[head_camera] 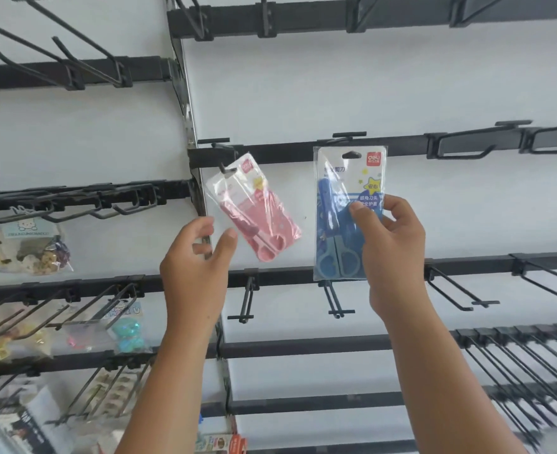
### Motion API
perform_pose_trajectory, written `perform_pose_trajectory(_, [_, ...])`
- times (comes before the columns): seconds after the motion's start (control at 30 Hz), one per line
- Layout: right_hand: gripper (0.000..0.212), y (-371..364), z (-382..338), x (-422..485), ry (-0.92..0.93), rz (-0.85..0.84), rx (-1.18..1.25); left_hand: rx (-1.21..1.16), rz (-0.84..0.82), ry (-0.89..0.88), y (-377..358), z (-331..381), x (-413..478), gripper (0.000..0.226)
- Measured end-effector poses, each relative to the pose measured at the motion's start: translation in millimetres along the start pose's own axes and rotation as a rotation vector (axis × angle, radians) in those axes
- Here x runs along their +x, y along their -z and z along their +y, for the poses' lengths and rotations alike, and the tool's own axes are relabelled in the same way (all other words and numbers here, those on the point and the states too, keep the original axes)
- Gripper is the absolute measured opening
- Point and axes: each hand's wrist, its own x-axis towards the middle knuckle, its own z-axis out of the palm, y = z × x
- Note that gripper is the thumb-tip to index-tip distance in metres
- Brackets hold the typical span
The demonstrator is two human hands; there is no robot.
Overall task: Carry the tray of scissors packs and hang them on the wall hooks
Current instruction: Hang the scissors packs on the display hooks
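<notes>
At the wall rail, the pink scissors pack (254, 208) hangs crooked from the tip of its hook (222, 166) beside the open, empty left hand (198, 253), so it may slip off, while the right hand (388, 237) pinches the blue scissors pack (339, 204), whose slot could miss its hook (347, 136).

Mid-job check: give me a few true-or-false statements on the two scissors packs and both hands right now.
1. The right hand grips the blue pack. True.
2. The pink pack hangs straight. False: it tilts, its top at a hook.
3. The left hand grips the pink pack. False: its fingers are open beside the pack.
4. The blue pack's hang hole is near the rail. True.
5. Every hook is full. False: many are bare.
</notes>
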Motion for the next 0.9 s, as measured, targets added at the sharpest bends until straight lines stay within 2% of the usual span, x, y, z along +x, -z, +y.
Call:
perform_pose_trajectory(0.37, [0.005, 3.8, 1.6, 9.5, -0.031, -0.052, -0.057, 0.084, -0.036, -0.027, 0.4, -4.8, -15.4, 0.013])
perform_pose_trajectory(0.53, [0.005, 5.2, -1.7, 11.9, -0.050, -0.074, -0.092, 0.104, -0.023, -0.006, 3.2, -8.1, -18.5, 0.021])
perform_pose_trajectory(0.77, [0.006, 10.6, -5.7, 14.3, -0.074, -0.090, -0.144, 0.205, -0.029, -0.069, 6.4, -4.1, -24.0, 0.015])
perform_pose_trajectory(0.9, [0.006, 10.1, -12.0, 17.4, -0.063, -0.095, -0.163, 0.276, -0.035, -0.100, 8.7, -5.0, -25.2, 0.024])
